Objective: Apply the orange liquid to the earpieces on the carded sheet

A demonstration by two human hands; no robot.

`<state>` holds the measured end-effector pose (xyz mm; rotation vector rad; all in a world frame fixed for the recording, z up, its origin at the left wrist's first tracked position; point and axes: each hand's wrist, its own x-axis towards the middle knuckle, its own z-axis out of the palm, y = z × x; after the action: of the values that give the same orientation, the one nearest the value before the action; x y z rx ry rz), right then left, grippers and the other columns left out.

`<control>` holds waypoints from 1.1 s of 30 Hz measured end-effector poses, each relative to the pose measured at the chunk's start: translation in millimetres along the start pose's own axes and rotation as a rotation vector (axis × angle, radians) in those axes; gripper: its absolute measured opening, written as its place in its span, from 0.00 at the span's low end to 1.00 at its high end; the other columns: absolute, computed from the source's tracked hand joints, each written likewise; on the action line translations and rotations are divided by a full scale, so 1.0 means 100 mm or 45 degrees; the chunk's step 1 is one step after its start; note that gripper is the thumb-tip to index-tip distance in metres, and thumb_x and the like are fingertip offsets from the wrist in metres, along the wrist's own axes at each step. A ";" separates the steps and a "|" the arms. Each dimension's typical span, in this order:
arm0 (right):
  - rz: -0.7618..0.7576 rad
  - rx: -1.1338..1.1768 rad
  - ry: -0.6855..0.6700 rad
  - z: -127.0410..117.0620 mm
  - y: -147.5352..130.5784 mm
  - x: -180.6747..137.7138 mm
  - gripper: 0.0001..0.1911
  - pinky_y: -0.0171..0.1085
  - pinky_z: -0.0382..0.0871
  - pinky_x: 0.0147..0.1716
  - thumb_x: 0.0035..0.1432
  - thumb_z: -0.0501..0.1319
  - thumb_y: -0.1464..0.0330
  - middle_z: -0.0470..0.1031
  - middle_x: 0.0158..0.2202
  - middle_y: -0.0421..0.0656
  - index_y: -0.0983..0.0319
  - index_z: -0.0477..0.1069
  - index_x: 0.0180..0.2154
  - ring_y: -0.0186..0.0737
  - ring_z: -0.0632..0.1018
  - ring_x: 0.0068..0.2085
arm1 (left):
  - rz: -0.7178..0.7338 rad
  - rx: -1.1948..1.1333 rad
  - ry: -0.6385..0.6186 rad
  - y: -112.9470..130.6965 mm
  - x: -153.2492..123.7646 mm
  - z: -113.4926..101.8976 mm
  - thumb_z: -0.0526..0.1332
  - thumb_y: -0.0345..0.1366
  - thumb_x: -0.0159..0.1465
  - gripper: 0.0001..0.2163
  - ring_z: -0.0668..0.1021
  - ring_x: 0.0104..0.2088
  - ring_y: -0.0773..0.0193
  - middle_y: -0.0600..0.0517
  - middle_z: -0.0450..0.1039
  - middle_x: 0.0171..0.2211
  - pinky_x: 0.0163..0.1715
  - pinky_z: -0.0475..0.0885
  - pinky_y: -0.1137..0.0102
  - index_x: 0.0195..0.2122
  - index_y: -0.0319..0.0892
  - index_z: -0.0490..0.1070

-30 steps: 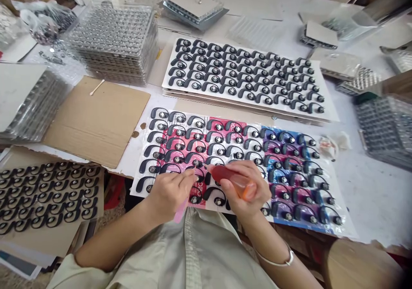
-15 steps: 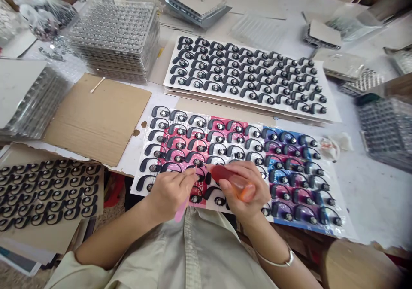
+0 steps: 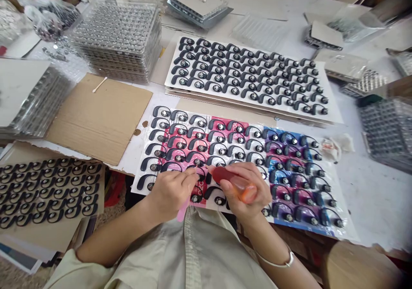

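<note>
Right fingers (image 3: 249,170) snug round bottle (image 3: 236,186), red within; left fingers (image 3: 185,179) tight on pink stick (image 3: 182,211)

L grip (image 3: 173,193) pinched, R grip (image 3: 262,194) curled, near L but apart; forearms (image 3: 119,233) angled fwd & inward

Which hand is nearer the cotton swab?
Left: the left hand is below and right of the cotton swab in the picture; the right hand is farther right.

Bottle (image 3: 231,181) is showing red and orange;
stick (image 3: 182,213) is showing pink; sheet (image 3: 201,189) is mixing pink, white, blue, purple; hooks (image 3: 194,154) are showing black
</note>
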<state>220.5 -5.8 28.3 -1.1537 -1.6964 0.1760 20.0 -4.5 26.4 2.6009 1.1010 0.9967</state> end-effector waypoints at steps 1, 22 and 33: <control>0.000 0.001 -0.004 0.00 0.00 0.00 0.13 0.41 0.71 0.27 0.50 0.66 0.69 0.74 0.30 0.43 0.60 0.72 0.40 0.40 0.75 0.31 | 0.005 -0.025 0.001 0.00 0.01 -0.04 0.54 0.24 0.64 0.08 0.82 0.36 0.62 0.44 0.79 0.41 0.32 0.79 0.71 0.41 0.35 0.71; -0.015 0.038 0.012 -0.01 0.00 -0.02 0.13 0.40 0.69 0.25 0.49 0.66 0.70 0.75 0.30 0.43 0.60 0.72 0.39 0.40 0.74 0.29 | -0.996 0.007 0.640 -1.08 -0.11 -0.34 0.64 0.39 0.58 0.09 0.81 0.35 0.63 0.50 0.80 0.36 0.39 0.77 0.71 0.36 0.39 0.77; -0.039 0.062 -0.007 0.00 -0.01 0.00 0.13 0.40 0.69 0.26 0.49 0.66 0.70 0.74 0.30 0.43 0.61 0.71 0.40 0.40 0.74 0.30 | -0.947 -0.017 0.645 -1.08 -0.12 -0.33 0.65 0.37 0.58 0.08 0.82 0.34 0.63 0.50 0.80 0.35 0.38 0.77 0.72 0.36 0.40 0.78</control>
<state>219.9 -6.5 29.2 -1.0917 -1.7042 0.2006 -70.2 60.9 5.9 1.6726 1.9416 1.4386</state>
